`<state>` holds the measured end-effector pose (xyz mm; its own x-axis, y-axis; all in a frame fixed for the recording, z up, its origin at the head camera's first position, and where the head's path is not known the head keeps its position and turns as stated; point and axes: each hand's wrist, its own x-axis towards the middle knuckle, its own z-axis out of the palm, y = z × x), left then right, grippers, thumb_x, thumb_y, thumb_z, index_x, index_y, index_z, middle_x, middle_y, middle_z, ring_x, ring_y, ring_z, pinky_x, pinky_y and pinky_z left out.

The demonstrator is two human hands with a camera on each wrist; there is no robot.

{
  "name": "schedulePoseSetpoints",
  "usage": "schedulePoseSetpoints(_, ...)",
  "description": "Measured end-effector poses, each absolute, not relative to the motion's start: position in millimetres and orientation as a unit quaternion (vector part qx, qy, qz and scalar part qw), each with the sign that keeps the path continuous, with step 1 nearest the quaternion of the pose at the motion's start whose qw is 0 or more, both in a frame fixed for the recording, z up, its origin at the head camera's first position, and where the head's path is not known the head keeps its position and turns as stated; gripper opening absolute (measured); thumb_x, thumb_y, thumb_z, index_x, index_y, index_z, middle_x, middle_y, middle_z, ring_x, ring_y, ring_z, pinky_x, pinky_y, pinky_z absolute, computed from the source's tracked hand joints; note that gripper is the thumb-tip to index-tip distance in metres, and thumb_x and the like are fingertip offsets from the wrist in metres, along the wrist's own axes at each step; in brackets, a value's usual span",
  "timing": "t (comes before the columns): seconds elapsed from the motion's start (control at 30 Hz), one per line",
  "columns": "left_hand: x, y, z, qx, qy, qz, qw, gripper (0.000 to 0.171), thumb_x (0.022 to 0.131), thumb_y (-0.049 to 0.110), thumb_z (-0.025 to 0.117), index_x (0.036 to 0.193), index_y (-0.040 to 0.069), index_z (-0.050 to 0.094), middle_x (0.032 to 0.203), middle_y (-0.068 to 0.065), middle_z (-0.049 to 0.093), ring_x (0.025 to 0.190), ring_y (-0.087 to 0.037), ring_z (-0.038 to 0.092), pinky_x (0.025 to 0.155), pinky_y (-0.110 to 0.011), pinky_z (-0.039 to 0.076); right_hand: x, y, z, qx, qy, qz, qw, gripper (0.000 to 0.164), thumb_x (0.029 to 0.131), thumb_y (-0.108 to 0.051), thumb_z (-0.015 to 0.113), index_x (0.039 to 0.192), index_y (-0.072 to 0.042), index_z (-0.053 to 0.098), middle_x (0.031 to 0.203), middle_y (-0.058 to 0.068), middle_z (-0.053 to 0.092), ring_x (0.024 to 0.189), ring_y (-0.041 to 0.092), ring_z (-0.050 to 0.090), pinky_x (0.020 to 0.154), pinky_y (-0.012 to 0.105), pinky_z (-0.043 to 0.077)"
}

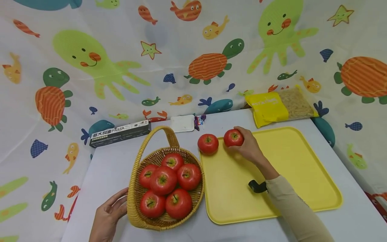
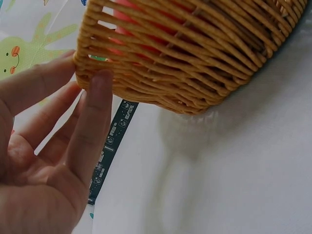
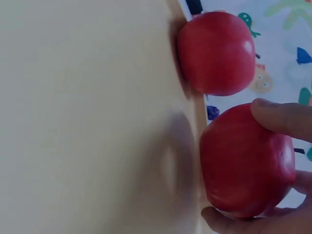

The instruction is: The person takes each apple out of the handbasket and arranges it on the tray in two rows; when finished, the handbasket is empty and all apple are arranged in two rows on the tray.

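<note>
a white counter (image 1: 112, 174) spans the lower frame, backed by a white curtain (image 1: 121, 20) printed with sea creatures; a yellow tray (image 1: 302, 188) lies at lower right. the right arm reaches up from the bottom right, its grip (image 1: 249, 146) pinching a red apple (image 1: 233, 138) at the tray's upper left edge, just beside another apple (image 1: 208, 144). at lower left, the left grip (image 1: 105, 215) pinches the side of a wicker basket (image 1: 133, 213) holding six apples (image 1: 163, 180). the pinched apple is glossy, yellowish-green around its short stem.
</note>
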<state>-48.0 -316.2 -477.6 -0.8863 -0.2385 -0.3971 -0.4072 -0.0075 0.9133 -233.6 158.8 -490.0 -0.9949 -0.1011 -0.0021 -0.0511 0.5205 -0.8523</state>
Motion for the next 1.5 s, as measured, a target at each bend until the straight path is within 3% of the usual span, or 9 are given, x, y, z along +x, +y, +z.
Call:
schedulePoseSetpoints(0.13, -48.2, -315.7, -477.9, -0.234, 0.701, 0.671, 0.062, 0.035, 0.092, 0.011, 0.077, 0.120, 0.032, 0.069, 0.115, 0.016, 0.070, 0.109, -0.004, 0.068, 0.088, -0.029, 0.060, -235.2, 159.6, -497.3, -0.045, 0.876, -0.479, 0.019, 0.084, 0.081, -0.008, 0.085, 0.151, 0.001, 0.039, 0.148, 0.027, 0.041, 0.132, 0.044, 0.042, 0.110, 0.063, 0.041)
schedulePoseSetpoints(0.47, -48.8, -318.5, -475.7, -0.220, 0.706, 0.671, 0.059, 0.037, 0.093, 0.009, 0.076, 0.125, 0.026, 0.069, 0.115, 0.016, 0.070, 0.108, -0.004, 0.068, 0.087, -0.028, 0.060, -237.7, 158.0, -506.2, -0.064, 0.875, -0.480, 0.013, 0.085, 0.082, -0.009, 0.085, 0.152, 0.001, 0.037, 0.149, 0.026, 0.041, 0.133, 0.044, 0.041, 0.109, 0.063, 0.042)
schedulePoseSetpoints(0.73, -51.8, -318.2, -474.9, -0.219, 0.705, 0.672, 0.054, 0.035, 0.093, 0.008, 0.075, 0.118, 0.032, 0.070, 0.112, 0.014, 0.072, 0.106, -0.005, 0.069, 0.086, -0.028, 0.060, -239.1, 158.8, -506.3, -0.082, 0.884, -0.459, 0.036, 0.090, 0.085, -0.012, 0.083, 0.157, -0.002, 0.028, 0.154, 0.026, 0.033, 0.135, 0.045, 0.038, 0.109, 0.064, 0.042)
schedulePoseSetpoints(0.87, -52.6, -317.2, -474.8, -0.220, 0.701, 0.677, 0.055, 0.035, 0.092, 0.006, 0.075, 0.111, 0.036, 0.071, 0.109, 0.011, 0.074, 0.105, -0.006, 0.070, 0.085, -0.029, 0.061, -233.6, 152.5, -487.0, -0.106, 0.899, -0.425, 0.019, 0.092, 0.088, -0.021, 0.082, 0.160, -0.009, 0.025, 0.161, 0.024, 0.024, 0.142, 0.045, 0.030, 0.106, 0.066, 0.043)
schedulePoseSetpoints(1.0, -52.3, -316.3, -475.3, -0.218, 0.699, 0.679, 0.053, 0.036, 0.092, 0.005, 0.075, 0.110, 0.036, 0.072, 0.109, 0.010, 0.075, 0.105, -0.007, 0.070, 0.084, -0.029, 0.061, -222.9, 130.0, -453.3, -0.172, 0.898, -0.405, 0.001, 0.093, 0.092, -0.033, 0.078, 0.164, -0.019, 0.021, 0.169, 0.018, 0.010, 0.154, 0.041, 0.009, 0.114, 0.071, 0.028)
schedulePoseSetpoints(1.13, -51.9, -315.5, -475.5, -0.231, 0.699, 0.674, 0.059, 0.034, 0.092, 0.009, 0.076, 0.110, 0.036, 0.071, 0.109, 0.013, 0.074, 0.105, -0.005, 0.069, 0.085, -0.029, 0.061, -207.5, 94.7, -430.9, -0.292, 0.867, -0.402, 0.026, 0.093, 0.092, -0.040, 0.075, 0.165, -0.024, 0.020, 0.172, 0.009, 0.003, 0.157, 0.034, -0.003, 0.119, 0.071, 0.012)
schedulePoseSetpoints(1.3, -51.1, -315.9, -476.2, -0.238, 0.700, 0.671, 0.059, 0.033, 0.092, 0.010, 0.077, 0.112, 0.036, 0.071, 0.110, 0.014, 0.073, 0.106, -0.004, 0.069, 0.086, -0.028, 0.060, -191.3, 45.3, -425.6, -0.429, 0.824, -0.359, 0.091, 0.092, 0.092, -0.049, 0.073, 0.164, -0.028, 0.021, 0.172, 0.006, 0.006, 0.157, 0.029, -0.005, 0.121, 0.067, 0.008)
schedulePoseSetpoints(1.5, -50.7, -315.9, -476.6, -0.238, 0.706, 0.665, 0.059, 0.036, 0.091, 0.009, 0.078, 0.118, 0.031, 0.070, 0.110, 0.014, 0.073, 0.106, -0.005, 0.069, 0.086, -0.028, 0.060, -182.3, 7.8, -432.4, -0.499, 0.799, -0.303, 0.143, 0.097, 0.090, -0.046, 0.076, 0.165, -0.027, 0.018, 0.170, 0.009, 0.016, 0.157, 0.033, 0.001, 0.120, 0.069, 0.010)
